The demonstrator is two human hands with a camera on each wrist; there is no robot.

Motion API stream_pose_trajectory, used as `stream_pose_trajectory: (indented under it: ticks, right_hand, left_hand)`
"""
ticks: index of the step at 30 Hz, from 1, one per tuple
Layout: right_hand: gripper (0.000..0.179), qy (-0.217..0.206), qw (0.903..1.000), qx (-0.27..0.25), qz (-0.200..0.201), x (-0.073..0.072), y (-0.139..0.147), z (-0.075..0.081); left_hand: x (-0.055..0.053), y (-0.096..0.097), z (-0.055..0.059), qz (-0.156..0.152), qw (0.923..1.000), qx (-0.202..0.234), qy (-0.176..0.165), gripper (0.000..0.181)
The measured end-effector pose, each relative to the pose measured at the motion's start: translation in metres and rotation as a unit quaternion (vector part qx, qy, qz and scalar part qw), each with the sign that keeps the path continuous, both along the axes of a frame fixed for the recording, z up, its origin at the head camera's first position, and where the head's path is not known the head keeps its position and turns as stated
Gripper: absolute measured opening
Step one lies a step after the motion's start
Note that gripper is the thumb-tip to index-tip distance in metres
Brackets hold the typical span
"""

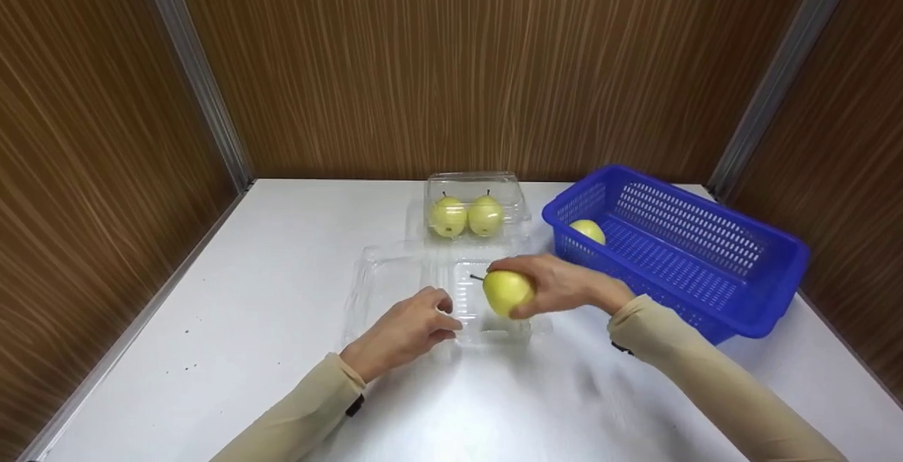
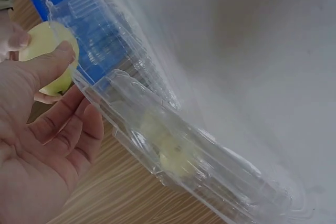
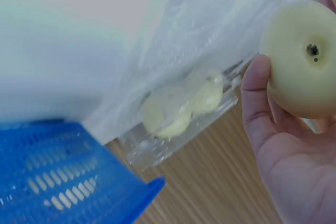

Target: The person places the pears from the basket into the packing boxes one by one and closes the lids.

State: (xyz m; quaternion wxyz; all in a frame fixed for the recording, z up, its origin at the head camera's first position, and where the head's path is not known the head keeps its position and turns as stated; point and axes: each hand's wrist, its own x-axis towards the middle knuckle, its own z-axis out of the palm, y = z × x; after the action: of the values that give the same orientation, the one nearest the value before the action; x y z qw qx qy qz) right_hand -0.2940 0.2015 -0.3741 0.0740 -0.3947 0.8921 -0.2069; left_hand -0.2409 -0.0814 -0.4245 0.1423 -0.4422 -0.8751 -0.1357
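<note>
A yellow-green pear (image 1: 508, 293) with a dark stem is gripped in my right hand (image 1: 561, 283), fingers and thumb around its sides. It is held over one half of a clear plastic clamshell box (image 1: 391, 280), which lies unfolded on the table. My left hand (image 1: 409, 326) is at the box's middle fold, fingers loosely bent and thumb apart from them. In the left wrist view the left thumb (image 2: 55, 61) lies by the clear plastic rim (image 2: 86, 90); whether it presses the rim is unclear. The right wrist view shows the held pear's (image 3: 299, 59) blossom end close up.
Behind stands a second clear clamshell box (image 1: 471, 181), closed, with two pears (image 1: 449, 216) visible inside. A blue plastic basket (image 1: 677, 314) sits at the right, one pear (image 1: 588, 231) in its left end. Wood-grain panels (image 1: 494, 67) enclose the white table (image 1: 233, 293).
</note>
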Motion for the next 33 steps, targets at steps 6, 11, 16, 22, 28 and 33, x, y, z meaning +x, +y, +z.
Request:
stream_pose_trajectory:
  ticks: [6,11,16,22,28,33]
  right_hand:
    - [0.068,0.005,0.9999,0.007,-0.007,0.001,-0.013,-0.013]
    - [0.064,-0.011,0.9998,0.016,-0.011,0.0,-0.019,-0.024]
    - [0.065,-0.016,0.9995,0.025,-0.008,-0.002,-0.019,-0.032]
    - [0.07,-0.036,0.999,0.025,-0.011,-0.006,-0.017,-0.035]
    - [0.07,-0.065,0.9971,0.035,-0.019,-0.007,-0.017,-0.032]
    - [0.065,-0.107,0.9929,0.051,-0.012,-0.008,-0.019,-0.028]
  left_hand:
    - [-0.001,0.001,-0.001,-0.006,0.9998,-0.006,0.016,0.002]
    - [-0.001,0.001,-0.002,-0.002,0.9995,-0.005,0.03,0.007]
    - [0.001,-0.001,-0.001,0.012,0.9994,-0.009,0.03,0.011]
    - [0.0,0.0,0.001,0.011,0.9997,-0.006,0.021,0.011]
    - [-0.001,0.001,0.002,0.004,0.9994,-0.003,0.033,0.011]
    - [-0.001,0.0,0.003,0.001,0.9995,-0.006,0.03,0.011]
